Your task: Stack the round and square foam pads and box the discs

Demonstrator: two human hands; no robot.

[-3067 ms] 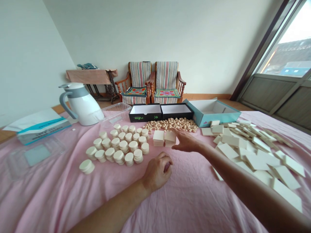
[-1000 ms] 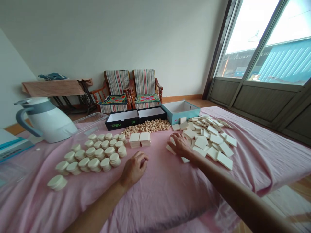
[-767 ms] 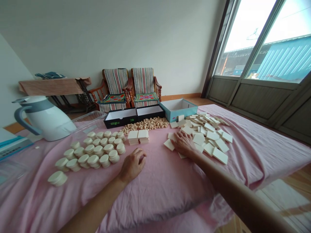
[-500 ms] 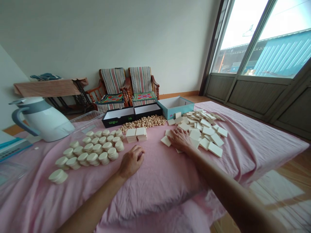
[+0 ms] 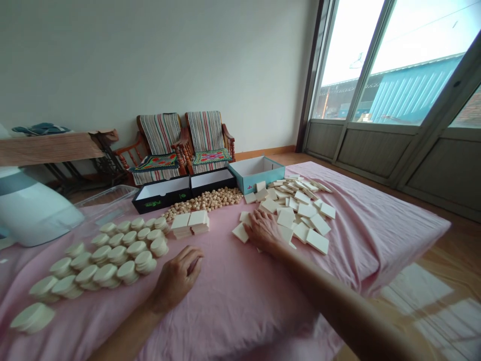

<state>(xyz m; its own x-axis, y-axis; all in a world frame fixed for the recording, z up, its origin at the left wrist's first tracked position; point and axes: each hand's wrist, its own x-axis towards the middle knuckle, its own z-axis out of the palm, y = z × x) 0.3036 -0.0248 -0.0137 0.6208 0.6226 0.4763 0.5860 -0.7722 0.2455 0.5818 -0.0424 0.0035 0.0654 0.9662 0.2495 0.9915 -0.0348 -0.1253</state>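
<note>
My right hand (image 5: 264, 229) lies over the near left edge of a loose heap of pale square wooden tiles (image 5: 317, 241). Its fingers are stretched out and a little apart, touching tiles; the fingertips are partly hidden. My left hand (image 5: 179, 275) rests on the pink cloth with its fingers curled in and nothing seen in them. Just beyond it stand two neat stacks of square tiles (image 5: 197, 218), side by side. To its left are several short stacks of round wooden discs (image 5: 105, 274) in rough rows.
A pile of small wooden beads or cubes (image 5: 210, 200) lies before two black boxes (image 5: 162, 196) and a light blue box (image 5: 259, 176). A white jug (image 5: 37, 210) and a clear plastic tray (image 5: 108, 200) stand left. Two chairs (image 5: 206, 138) are behind the cloth-covered table (image 5: 394, 215).
The view has turned to the right, so everything sits further left in the picture. My right hand stays on the tile heap, and my left hand stays curled on the cloth.
</note>
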